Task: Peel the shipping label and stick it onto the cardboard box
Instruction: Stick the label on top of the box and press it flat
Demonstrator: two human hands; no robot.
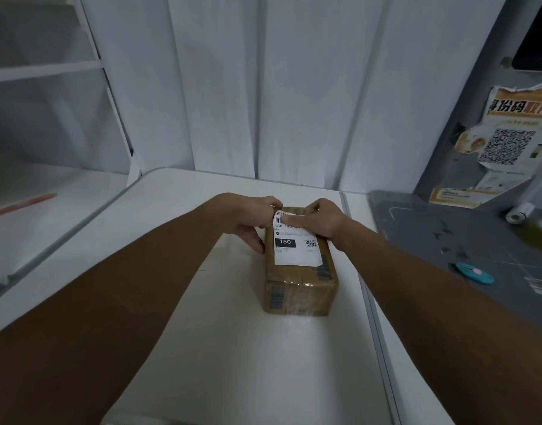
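Label laid on the box, far end being pressed down.

The shipping label (297, 245) lies flat on top of the cardboard box (298, 289), mid-table, so peeling looks done; only smoothing its 12 o'clock end seems left. The right hand (323, 220) presses flattened fingers on that end, gripping nothing. The left hand (255, 220) cups the box's 9 o'clock side, fingers loosely curled, thumb against the wall. The white table (177, 302) is bare toward 6 and 9 o'clock; a grey machine base (432, 240) sits near at 3 o'clock.
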